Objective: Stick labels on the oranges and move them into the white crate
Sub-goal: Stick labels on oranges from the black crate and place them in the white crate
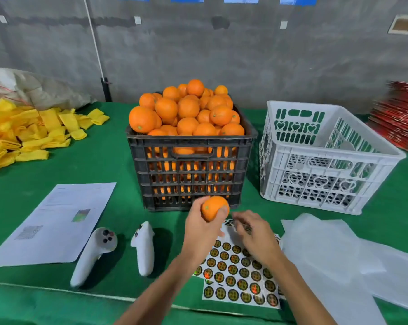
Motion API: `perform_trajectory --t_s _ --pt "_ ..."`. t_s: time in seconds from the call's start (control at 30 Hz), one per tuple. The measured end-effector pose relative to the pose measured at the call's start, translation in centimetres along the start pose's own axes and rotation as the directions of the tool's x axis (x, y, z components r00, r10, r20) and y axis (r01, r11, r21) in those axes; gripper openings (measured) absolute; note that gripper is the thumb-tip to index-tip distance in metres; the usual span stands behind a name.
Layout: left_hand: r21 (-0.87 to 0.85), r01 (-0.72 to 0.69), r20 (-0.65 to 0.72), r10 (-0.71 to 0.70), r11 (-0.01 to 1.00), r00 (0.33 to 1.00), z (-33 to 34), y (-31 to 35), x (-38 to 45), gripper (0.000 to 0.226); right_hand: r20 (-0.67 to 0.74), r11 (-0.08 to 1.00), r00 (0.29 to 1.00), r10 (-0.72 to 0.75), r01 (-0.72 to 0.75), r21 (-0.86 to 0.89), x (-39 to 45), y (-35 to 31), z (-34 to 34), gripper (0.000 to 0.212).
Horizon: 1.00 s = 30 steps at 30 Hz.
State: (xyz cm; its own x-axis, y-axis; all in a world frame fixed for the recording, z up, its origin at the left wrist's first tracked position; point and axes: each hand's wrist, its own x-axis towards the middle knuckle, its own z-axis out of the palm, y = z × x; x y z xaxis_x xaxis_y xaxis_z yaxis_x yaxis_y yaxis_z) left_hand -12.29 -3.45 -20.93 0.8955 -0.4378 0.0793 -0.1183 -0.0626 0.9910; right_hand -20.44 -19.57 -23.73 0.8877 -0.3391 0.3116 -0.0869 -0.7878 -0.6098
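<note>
Orange fruit fills the left hand (204, 225): its fingers curl round one orange (214, 208), lifted just in front of the black crate (189, 170). The right hand (257, 233) reaches palm down over the label sheet (240, 277), fingers bent at the sheet's far edge; whether they pinch a label is unclear. Both forearms angle inward. The white crate (325, 158) stands to the right on green cloth (118, 160).

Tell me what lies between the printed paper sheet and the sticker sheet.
In the head view, two white handheld controllers lie on the green cloth between the white printed paper sheet and round-label sticker sheet.
</note>
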Motion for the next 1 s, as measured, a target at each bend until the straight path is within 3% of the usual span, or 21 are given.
perform_trajectory --t_s 0.1,0.3,0.4,0.57,0.77,0.93,1.0 --pt "-0.092 0.144 0.009 -0.144 0.985 0.99 0.8 -3.5 -0.7 0.04 0.111 0.991 0.993 -0.045 0.059 -0.12 -1.6 0.9 0.9 0.029" --pt "-0.141 0.18 -0.045 -0.188 0.974 0.981 1.3 -5.7 -0.1 0.03 0.276 0.973 0.96 -0.047 0.106 -0.204 -2.6 1.0 1.0 0.072" --pt "-0.16 0.183 -0.056 -0.194 0.97 0.979 1.6 -5.8 0.2 0.026 0.32 0.983 0.947 -0.022 0.079 -0.168 -2.9 1.4 0.9 0.081" --pt "-0.216 0.198 -0.055 -0.214 0.956 0.975 1.9 -6.2 0.3 0.037 0.321 0.981 0.946 -0.048 0.105 -0.161 -2.8 2.3 1.1 0.077" --pt "-0.237 0.217 -0.038 -0.232 0.947 0.972 1.8 -6.3 0.4 0.023 0.313 0.962 0.947 -0.079 0.154 -0.224 -2.5 2.2 1.0 0.063" --pt "-0.273 0.239 -0.045 -0.26 0.932 0.964 1.8 -6.1 0.7 0.024 0.313 0.927 0.938 -0.152 0.245 -0.285 -2.4 1.7 0.6 0.053" --pt "-0.278 0.235 -0.054 -0.26 0.931 0.964 1.7 -6.1 0.7 0.027 0.284 0.9 0.936 -0.207 0.296 -0.32 -2.4 1.3 0.5 0.04"
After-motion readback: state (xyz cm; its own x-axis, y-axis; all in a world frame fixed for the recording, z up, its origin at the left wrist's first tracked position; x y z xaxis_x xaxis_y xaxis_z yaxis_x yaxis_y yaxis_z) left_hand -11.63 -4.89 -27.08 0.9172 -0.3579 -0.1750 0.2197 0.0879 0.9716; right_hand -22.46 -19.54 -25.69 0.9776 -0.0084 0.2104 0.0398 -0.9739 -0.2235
